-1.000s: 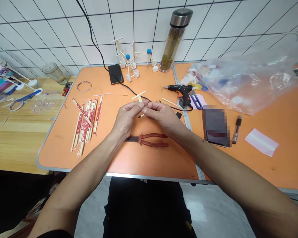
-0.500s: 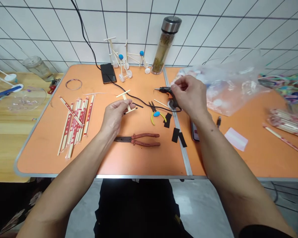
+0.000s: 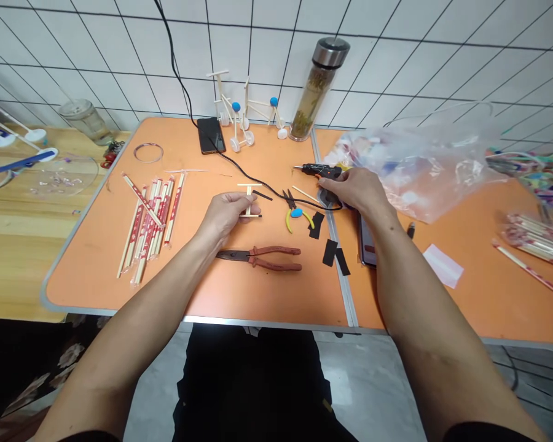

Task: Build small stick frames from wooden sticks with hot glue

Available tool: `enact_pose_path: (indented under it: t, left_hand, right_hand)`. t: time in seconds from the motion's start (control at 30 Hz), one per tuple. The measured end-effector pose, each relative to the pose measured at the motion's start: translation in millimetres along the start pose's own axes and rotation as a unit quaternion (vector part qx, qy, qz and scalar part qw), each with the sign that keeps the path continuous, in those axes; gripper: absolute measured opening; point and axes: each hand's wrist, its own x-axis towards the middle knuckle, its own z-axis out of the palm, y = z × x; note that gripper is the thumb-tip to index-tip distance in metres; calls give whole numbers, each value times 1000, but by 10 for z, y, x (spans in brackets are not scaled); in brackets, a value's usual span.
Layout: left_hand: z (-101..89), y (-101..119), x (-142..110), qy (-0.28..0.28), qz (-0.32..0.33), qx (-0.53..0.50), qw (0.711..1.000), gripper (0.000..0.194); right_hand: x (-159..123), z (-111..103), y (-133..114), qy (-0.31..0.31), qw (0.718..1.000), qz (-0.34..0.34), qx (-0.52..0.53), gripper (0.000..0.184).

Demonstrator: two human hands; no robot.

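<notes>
My left hand (image 3: 228,212) is closed on a small frame of pale wooden sticks (image 3: 249,185), pinched between thumb and fingers above the table. The frame has two crossbars, and the lower one carries a dark tip. My right hand (image 3: 362,187) grips a black hot glue gun (image 3: 320,170) by its handle, its metal nozzle pointing left. Part of the handle is hidden by the fingers. Between the hands lie yellow-handled pliers (image 3: 309,218) with a blue oval at the middle, and a loose stick (image 3: 305,194). Red-handled pliers (image 3: 276,250) rest nearer me.
Wrapped chopsticks (image 3: 145,227) lie at left. A black cable (image 3: 244,173) crosses from a phone (image 3: 211,135). Stick models (image 3: 235,126) and a tea bottle (image 3: 309,95) stand by the wall. Black strips (image 3: 330,252), another phone (image 3: 367,242) and a plastic bag (image 3: 424,166) lie rightward.
My right hand has shifted from the gun's rear end to a grip on its handle. The stick frame in my left hand has turned so its crossbars lie nearly level. The view has shifted slightly.
</notes>
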Motion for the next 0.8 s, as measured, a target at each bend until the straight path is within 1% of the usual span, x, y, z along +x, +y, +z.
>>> enact_pose_path:
  t: [0.13,0.23,0.4,0.5,0.57,0.6,0.63,0.7,0.77,0.8]
  left_hand:
    - [12,54,-46,-10,-18,32,999,21]
    - [32,85,-66,-7,-21,42,999,15]
    - [44,109,-79,-14,-24,45,999,13]
    - [50,125,-90,-15,-24,47,998,13]
    - [58,138,-99,-14,-26,46,998,14]
    - [62,144,-102,-14,-27,45,999,14]
    - [65,149,-104,-14,-28,43,999,13]
    - [66,156,-105,-11,-27,38,999,11]
    - [59,159,-100,-6,-19,36,999,10]
    - [53,160,-96,-1,-14,37,999,11]
  right_hand:
    - [9,-12,-43,-35,999,16,-6,42]
    - [-6,-13,-62,-38,999,29,2,39]
    - [-2,32,-37,-14,998,43,42,34]
    - [16,71,17,16,990,32,137,27]
    - [21,92,40,29,970,9,241,22]
    - [18,98,40,25,953,-3,302,21]
    - [11,101,31,13,931,-13,364,21]
    - [-18,98,-17,-19,879,-22,475,21]
    - [-65,82,-90,-37,834,-21,550,21]
    - [-93,72,-131,-40,819,-21,573,21]
